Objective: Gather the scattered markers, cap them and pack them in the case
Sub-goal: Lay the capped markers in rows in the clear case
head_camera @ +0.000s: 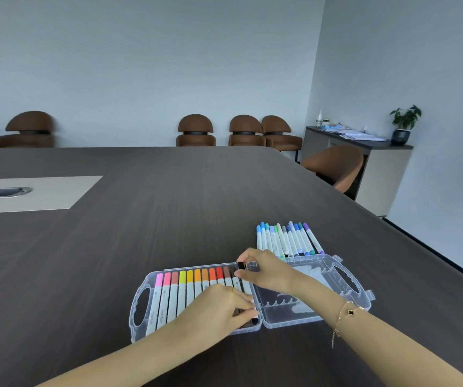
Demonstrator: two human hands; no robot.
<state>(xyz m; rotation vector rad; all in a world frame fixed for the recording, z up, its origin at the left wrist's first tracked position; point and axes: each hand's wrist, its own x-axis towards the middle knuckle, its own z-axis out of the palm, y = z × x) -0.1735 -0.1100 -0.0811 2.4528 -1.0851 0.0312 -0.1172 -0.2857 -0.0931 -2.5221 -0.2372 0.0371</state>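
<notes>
A clear plastic marker case (141, 303) lies open on the dark table. Its left half holds a row of capped markers (185, 286) running from pink through orange and red to brown. The right half (308, 308) holds no markers. My right hand (269, 270) pinches the top end of a black-capped marker (241, 266) at the row's right end. My left hand (219, 308) grips the lower end of that same marker over the left half. A bunch of blue, green and purple capped markers (286, 238) lies on the table just behind the case.
The dark wood table (169, 205) stretches far ahead, with a pale cable panel (29, 194) at the left. Brown chairs (195, 131) line the back wall. A sideboard with a potted plant (403, 124) stands at the right.
</notes>
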